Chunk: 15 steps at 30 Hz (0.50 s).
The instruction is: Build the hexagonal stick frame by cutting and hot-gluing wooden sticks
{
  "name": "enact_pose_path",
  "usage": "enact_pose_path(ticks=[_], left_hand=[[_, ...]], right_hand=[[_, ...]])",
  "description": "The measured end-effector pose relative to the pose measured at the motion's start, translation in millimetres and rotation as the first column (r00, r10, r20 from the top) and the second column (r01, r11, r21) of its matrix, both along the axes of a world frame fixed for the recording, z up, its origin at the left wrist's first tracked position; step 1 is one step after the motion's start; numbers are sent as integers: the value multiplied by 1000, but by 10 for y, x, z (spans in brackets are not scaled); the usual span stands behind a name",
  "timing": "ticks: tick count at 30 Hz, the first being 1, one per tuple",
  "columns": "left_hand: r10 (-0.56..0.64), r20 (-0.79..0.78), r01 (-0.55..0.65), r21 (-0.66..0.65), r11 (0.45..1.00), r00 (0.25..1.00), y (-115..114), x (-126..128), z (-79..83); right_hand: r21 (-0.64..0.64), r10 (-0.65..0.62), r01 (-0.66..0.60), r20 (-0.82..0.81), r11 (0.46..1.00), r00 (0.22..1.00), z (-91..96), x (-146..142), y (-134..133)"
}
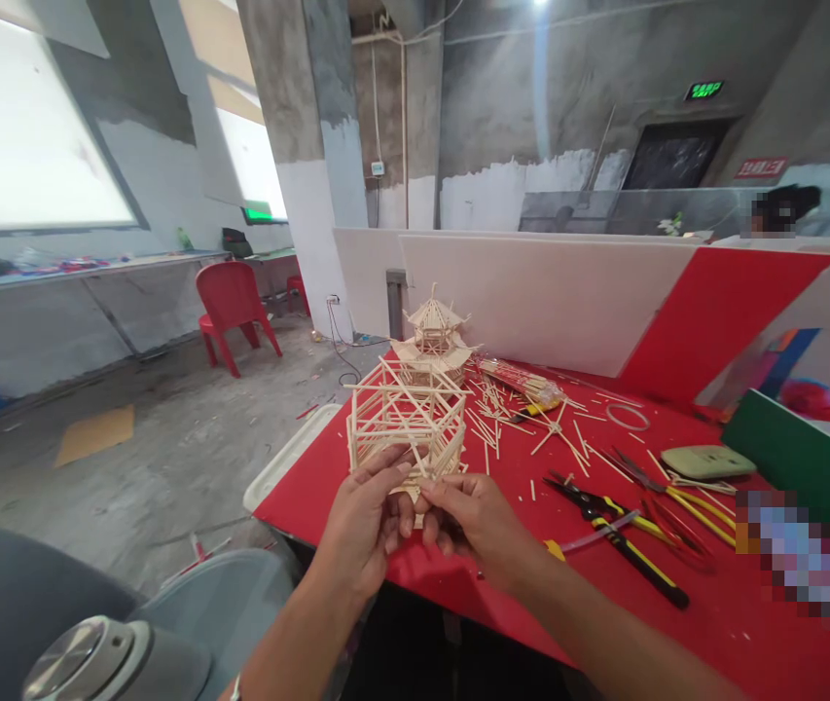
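Observation:
Both hands hold a lattice frame (406, 421) built of thin wooden sticks, lifted just above the red table (721, 604). My left hand (360, 521) grips its lower near edge with fingers curled. My right hand (469, 514) pinches the bottom of the frame from the right. Behind the frame stands a small stick-built pavilion model (435, 339) with tiered roofs.
Loose sticks (502, 414) are scattered over the table. Pliers and cutters (623, 531) with yellow-black handles lie to the right, beside a pale green case (706, 461) and a rubber ring (628, 417). A white tray (290, 453) sits at the table's left edge. A red chair (234, 307) stands on the floor.

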State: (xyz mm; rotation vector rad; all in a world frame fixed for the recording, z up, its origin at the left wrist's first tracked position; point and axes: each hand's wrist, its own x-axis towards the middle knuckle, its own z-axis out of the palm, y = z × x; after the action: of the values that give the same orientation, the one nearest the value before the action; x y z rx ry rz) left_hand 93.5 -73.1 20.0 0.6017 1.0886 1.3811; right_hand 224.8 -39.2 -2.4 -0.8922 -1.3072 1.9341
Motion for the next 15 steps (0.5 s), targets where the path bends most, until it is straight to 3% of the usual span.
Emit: enact_pose_path(ticks=[15], left_hand=[[-41, 295, 43, 0, 999, 955, 99, -71, -20]], right_hand=[[200, -148, 137, 41, 970, 988, -113, -80, 95]])
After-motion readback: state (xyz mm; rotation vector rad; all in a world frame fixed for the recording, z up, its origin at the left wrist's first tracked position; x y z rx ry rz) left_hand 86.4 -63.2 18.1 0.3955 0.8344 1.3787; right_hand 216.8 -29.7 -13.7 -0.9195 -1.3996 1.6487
